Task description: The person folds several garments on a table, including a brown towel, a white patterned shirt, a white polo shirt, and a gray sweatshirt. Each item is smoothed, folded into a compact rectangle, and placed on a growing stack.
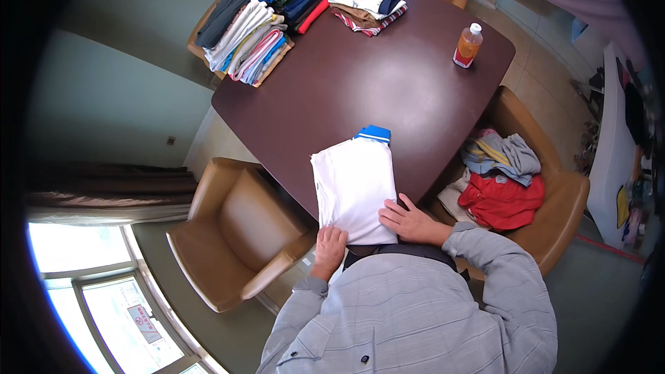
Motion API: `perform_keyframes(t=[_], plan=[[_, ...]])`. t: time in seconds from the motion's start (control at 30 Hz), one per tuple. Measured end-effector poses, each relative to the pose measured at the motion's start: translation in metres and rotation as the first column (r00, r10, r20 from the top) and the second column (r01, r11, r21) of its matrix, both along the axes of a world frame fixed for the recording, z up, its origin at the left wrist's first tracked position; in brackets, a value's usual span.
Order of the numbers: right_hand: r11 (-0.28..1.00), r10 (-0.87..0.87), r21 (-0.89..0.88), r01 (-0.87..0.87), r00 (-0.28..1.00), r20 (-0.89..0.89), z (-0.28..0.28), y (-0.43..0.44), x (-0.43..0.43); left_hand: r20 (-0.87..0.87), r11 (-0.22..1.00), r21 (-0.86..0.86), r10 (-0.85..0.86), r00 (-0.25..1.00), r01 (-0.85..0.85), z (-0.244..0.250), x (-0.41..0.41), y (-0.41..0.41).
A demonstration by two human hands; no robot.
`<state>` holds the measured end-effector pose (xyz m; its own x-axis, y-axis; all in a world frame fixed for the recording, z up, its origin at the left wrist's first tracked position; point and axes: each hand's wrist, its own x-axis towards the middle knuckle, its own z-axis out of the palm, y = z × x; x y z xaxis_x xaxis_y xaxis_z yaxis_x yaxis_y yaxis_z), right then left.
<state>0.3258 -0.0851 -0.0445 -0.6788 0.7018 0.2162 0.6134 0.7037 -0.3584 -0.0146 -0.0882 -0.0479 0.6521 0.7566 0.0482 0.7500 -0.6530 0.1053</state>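
A white folded garment with a blue striped collar [358,182] lies at the near edge of the dark brown table [363,83], its collar pointing away from me. My left hand [331,246] is at its near left corner, fingers curled on the fabric; the thumb is hidden. My right hand [410,219] rests on the garment's right edge near the same end, palm down, its fingers spread.
Folded clothes stand in stacks at the far left [249,36], with a smaller stack [366,2] beside them. A bottle with orange liquid [468,45] stands at the right. Loose clothes [501,200] lie on the right armchair [561,208]; another armchair [234,228] stands left.
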Motion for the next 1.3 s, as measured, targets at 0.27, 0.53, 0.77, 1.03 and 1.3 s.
perform_keyframes(t=[0.27,0.53,0.77,1.03,1.3], plan=[[0.997,-0.048,0.052,0.052,0.996,-0.079,-0.005,-0.001,-0.012,0.177,0.99,-0.137,0.063,0.982,-0.039,0.02,0.001,0.027],[0.99,-0.048,-0.142,0.014,0.97,-0.24,0.006,0.01,0.0,0.24,0.808,-0.57,0.339,0.91,-0.15,0.057,0.005,0.032],[0.694,-0.224,-0.72,-0.007,0.948,-0.225,0.044,0.016,0.021,0.178,0.484,-0.873,0.441,0.879,-0.066,0.079,-0.008,0.037],[0.541,-0.456,-0.84,0.053,0.857,-0.239,0.047,0.042,0.025,0.178,0.061,-0.972,0.82,0.544,0.225,0.081,-0.016,0.089],[0.279,-0.874,-0.94,0.196,0.457,-0.164,-0.007,0.07,0.002,0.068,0.016,-0.934,0.989,0.134,0.357,0.04,-0.002,0.128]])
